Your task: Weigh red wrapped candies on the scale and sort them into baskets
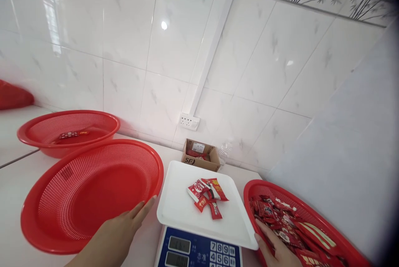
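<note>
My left hand [123,231] has its fingers stretched out, holding nothing, against the near right rim of a large red plastic basket [93,196]. My right hand [277,246] is at the left rim of another red basket [314,206], fingers apart. Its thumb lies close to the corner of a white weighing tray [174,213]; whether they touch I cannot tell. That right basket holds many small red snack packets [283,221]. Several packets [207,194], red and white, lie grouped on the tray. Beneath it sits a blue digital scale [199,248] with a keypad and two displays.
Behind the left basket stands another red basket [106,128] with a few packets inside. A small cardboard box [215,161] is behind the scale, beside clear plastic [226,150]. The tiled wall [174,72] carries a socket [189,122]. A red bag-like object [14,96] lies far left.
</note>
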{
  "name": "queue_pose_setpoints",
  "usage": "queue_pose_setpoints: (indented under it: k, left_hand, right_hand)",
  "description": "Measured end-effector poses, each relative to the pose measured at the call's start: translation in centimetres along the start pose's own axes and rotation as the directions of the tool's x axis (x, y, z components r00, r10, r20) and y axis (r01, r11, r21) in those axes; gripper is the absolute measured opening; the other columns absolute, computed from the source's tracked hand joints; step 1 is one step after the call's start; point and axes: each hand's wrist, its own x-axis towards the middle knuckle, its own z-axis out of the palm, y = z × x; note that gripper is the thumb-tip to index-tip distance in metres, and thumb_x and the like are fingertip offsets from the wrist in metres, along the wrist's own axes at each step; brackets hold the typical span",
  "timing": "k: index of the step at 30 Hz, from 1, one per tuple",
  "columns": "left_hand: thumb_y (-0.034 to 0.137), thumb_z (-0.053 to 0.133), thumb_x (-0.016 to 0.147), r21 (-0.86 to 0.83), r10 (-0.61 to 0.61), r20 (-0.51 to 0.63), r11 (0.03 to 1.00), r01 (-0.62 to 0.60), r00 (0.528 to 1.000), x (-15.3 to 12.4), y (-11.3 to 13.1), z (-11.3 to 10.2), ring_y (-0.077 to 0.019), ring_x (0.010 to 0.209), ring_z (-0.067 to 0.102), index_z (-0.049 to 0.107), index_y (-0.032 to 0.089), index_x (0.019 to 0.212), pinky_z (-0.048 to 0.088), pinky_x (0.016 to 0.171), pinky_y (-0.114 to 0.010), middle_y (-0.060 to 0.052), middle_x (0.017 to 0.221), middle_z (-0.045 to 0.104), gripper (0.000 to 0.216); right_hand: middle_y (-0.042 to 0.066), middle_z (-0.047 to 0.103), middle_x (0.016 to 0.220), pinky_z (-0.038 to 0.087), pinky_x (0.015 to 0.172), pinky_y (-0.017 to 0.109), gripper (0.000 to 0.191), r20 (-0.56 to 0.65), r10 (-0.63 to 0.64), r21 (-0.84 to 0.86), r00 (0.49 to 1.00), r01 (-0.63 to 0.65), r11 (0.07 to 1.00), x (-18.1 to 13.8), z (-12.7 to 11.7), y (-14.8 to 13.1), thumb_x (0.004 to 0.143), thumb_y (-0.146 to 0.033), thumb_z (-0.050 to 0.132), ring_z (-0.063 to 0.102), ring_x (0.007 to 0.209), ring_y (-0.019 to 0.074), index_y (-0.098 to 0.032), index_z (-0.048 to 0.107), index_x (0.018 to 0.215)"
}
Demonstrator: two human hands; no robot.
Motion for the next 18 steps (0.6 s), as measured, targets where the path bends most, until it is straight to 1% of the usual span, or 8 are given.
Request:
queue_pose_setpoints:
  k: [3, 5, 8, 11, 13, 15, 18]
  left_hand:
    - [0.004, 0.029, 0.078, 0.011, 0.019, 0.017, 1.0, -0.019, 1.0, 0.0, 0.4, -0.4, -0.0223, 0.107, 0.059, 0.021, 0.032, 0.141, 0.047, 0.087, -0.039, -0.003, 0.139, 0.045, 0.07]
    - [0.004, 0.028, 0.078, 0.031, 0.017, -0.003, 0.999, -0.017, 1.0, 0.5, 0.1, -0.3, -0.0217, 0.105, 0.06, 0.019, 0.033, 0.142, 0.048, 0.085, -0.038, -0.003, 0.136, 0.048, 0.07]
    - [0.006, 0.028, 0.081, 0.068, 0.017, -0.045, 0.998, -0.014, 0.999, 1.6, -0.5, -0.2, -0.0212, 0.099, 0.063, 0.018, 0.033, 0.142, 0.049, 0.079, -0.035, -0.005, 0.124, 0.06, 0.068]
    - [0.006, 0.024, 0.083, 0.133, 0.029, -0.072, 0.991, -0.019, 0.997, 2.7, -0.6, -0.2, -0.0212, 0.087, 0.066, 0.018, 0.03, 0.143, 0.05, 0.068, -0.033, -0.009, 0.116, 0.064, 0.065]
    - [0.006, 0.021, 0.084, 0.181, 0.025, -0.069, 0.983, -0.012, 0.997, 3.1, -0.2, -0.4, -0.0225, 0.08, 0.066, 0.015, 0.028, 0.143, 0.049, 0.06, -0.032, -0.011, 0.112, 0.065, 0.063]
    - [0.008, 0.019, 0.086, 0.216, 0.01, -0.058, 0.976, 0.003, 0.998, 3.4, 0.5, -0.7, -0.024, 0.073, 0.066, 0.012, 0.024, 0.144, 0.047, 0.054, -0.031, -0.013, 0.103, 0.067, 0.06]
    - [0.013, 0.019, 0.089, 0.222, 0.006, -0.056, 0.975, 0.007, 0.998, 4.2, 1.3, -1.2, -0.0245, 0.069, 0.066, 0.011, 0.02, 0.145, 0.046, 0.052, -0.03, -0.013, 0.091, 0.069, 0.057]
  right_hand:
    - [0.009, 0.056, 0.125, 0.041, 0.098, 0.04, 0.065, 0.005, 0.013, -0.004, 1.0, -0.013, 1.0, -0.2, -0.1, -0.4, 0.078, -0.054, 0.03, 0.054, 0.115, 0.0267, -0.015, 0.055, 0.123]
    - [0.009, 0.056, 0.126, 0.041, 0.098, 0.041, 0.066, 0.011, 0.015, 0.011, 1.0, -0.015, 1.0, -0.2, 0.1, -0.4, 0.078, -0.054, 0.03, 0.053, 0.115, 0.0268, -0.014, 0.054, 0.123]
    - [0.01, 0.056, 0.125, 0.04, 0.099, 0.041, 0.065, -0.018, -0.009, 0.044, 1.0, 0.009, 0.999, 0.1, 0.5, 0.1, 0.077, -0.053, 0.031, 0.053, 0.115, 0.0269, -0.012, 0.056, 0.121]
    - [0.011, 0.058, 0.122, 0.042, 0.097, 0.041, 0.061, -0.061, -0.036, 0.06, 0.997, 0.039, 0.997, 0.2, 0.8, 0.3, 0.078, -0.051, 0.032, 0.055, 0.113, 0.0269, -0.013, 0.058, 0.118]
    - [0.011, 0.059, 0.121, 0.043, 0.096, 0.041, 0.058, -0.068, -0.042, 0.066, 0.997, 0.046, 0.997, 0.0, 0.6, 0.0, 0.079, -0.049, 0.033, 0.056, 0.112, 0.0265, -0.013, 0.059, 0.117]
    - [0.011, 0.059, 0.122, 0.043, 0.096, 0.039, 0.056, -0.065, -0.04, 0.074, 0.997, 0.045, 0.996, -0.4, 0.2, -0.7, 0.08, -0.046, 0.033, 0.056, 0.112, 0.0257, -0.013, 0.058, 0.118]
    - [0.011, 0.06, 0.121, 0.044, 0.096, 0.038, 0.053, -0.067, -0.035, 0.078, 0.997, 0.04, 0.996, -0.9, -0.5, -1.6, 0.081, -0.043, 0.035, 0.056, 0.112, 0.0248, -0.013, 0.057, 0.119]
